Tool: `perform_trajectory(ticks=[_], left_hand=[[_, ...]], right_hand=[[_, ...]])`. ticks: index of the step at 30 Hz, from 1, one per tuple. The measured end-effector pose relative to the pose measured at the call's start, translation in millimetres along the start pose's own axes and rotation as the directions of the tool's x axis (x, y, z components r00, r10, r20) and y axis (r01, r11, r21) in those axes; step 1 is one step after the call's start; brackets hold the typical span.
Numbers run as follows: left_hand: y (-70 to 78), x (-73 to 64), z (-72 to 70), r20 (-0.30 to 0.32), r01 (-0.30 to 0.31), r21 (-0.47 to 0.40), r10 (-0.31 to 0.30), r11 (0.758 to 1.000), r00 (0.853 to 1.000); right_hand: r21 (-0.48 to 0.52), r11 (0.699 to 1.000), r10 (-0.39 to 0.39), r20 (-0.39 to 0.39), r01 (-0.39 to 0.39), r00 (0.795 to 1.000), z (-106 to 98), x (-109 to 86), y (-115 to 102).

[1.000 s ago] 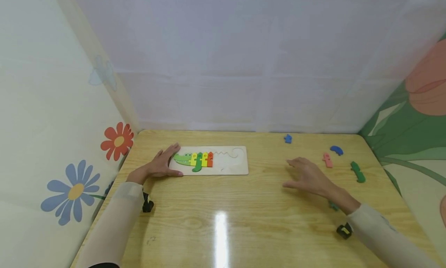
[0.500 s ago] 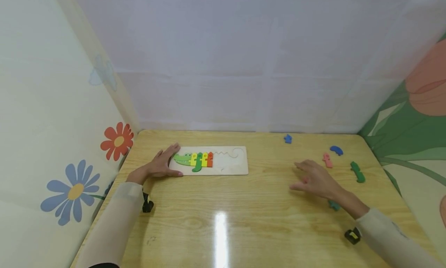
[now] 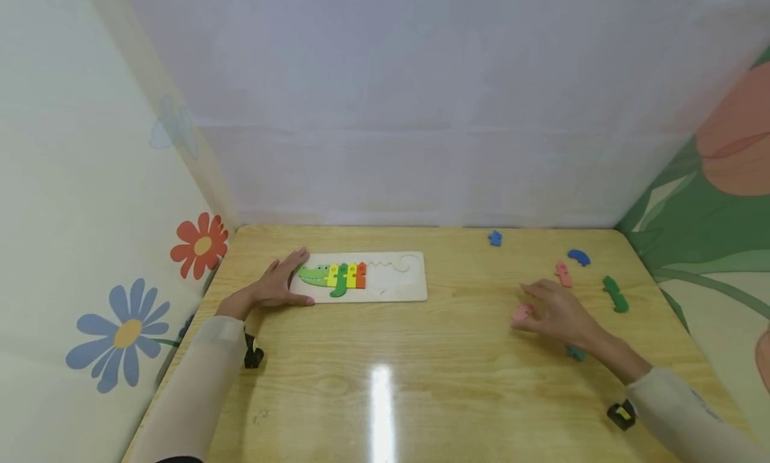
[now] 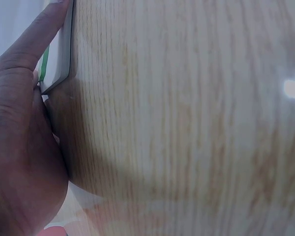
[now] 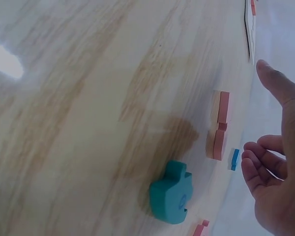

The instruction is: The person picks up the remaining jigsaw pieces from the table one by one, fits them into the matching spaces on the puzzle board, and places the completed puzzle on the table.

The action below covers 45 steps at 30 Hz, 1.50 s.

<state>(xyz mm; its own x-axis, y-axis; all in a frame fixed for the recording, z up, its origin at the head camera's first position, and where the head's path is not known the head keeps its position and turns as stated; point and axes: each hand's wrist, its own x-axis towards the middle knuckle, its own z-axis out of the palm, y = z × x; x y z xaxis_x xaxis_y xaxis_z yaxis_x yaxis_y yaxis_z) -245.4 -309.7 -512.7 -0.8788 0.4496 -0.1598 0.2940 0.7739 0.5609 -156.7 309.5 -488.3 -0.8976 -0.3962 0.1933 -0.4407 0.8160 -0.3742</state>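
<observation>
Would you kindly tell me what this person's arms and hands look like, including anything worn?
The left hand and right hand wear no gloves. The left sleeve and right sleeve are long and pale beige. A small black block with some yellow shows near each sleeve's end.

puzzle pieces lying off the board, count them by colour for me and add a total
Blue pieces: 2
Pink pieces: 2
Green piece: 1
Teal piece: 1
Total: 6
</observation>
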Motion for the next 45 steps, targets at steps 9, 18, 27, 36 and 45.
perform_trajectory(ticks=[9,18,27,36,45], left_hand=[[-4.4,0.0,1.6,-0.011,-0.002,0.008,0.002,1.0,1.0],[-8.7,0.6,1.8,-0.005,0.012,0.005,-0.012,1.0,1.0],[-7.5,1.2,0.6,-0.007,0.003,-0.004,-0.003,1.0,1.0],[-0.9,-0.8,-0.9,-0.015,-0.012,-0.008,0.012,1.0,1.0],[-2.2,0.2,1.1,-0.011,0.001,0.003,-0.001,1.0,1.0]], right_hand=[[-0.05,0.999,-0.005,-0.041,0.003,0.999,1,-6.5,6],[-0.072,0.995,0.073,-0.02,-0.074,0.997,2,-8.5,7],[-0.057,0.99,0.131,-0.014,-0.131,0.991,7,-9.6,5],[-0.068,0.991,0.114,-0.043,-0.117,0.993,13,-9.8,5],[-0.058,0.99,0.126,-0.04,-0.128,0.991,17,-9.3,5]])
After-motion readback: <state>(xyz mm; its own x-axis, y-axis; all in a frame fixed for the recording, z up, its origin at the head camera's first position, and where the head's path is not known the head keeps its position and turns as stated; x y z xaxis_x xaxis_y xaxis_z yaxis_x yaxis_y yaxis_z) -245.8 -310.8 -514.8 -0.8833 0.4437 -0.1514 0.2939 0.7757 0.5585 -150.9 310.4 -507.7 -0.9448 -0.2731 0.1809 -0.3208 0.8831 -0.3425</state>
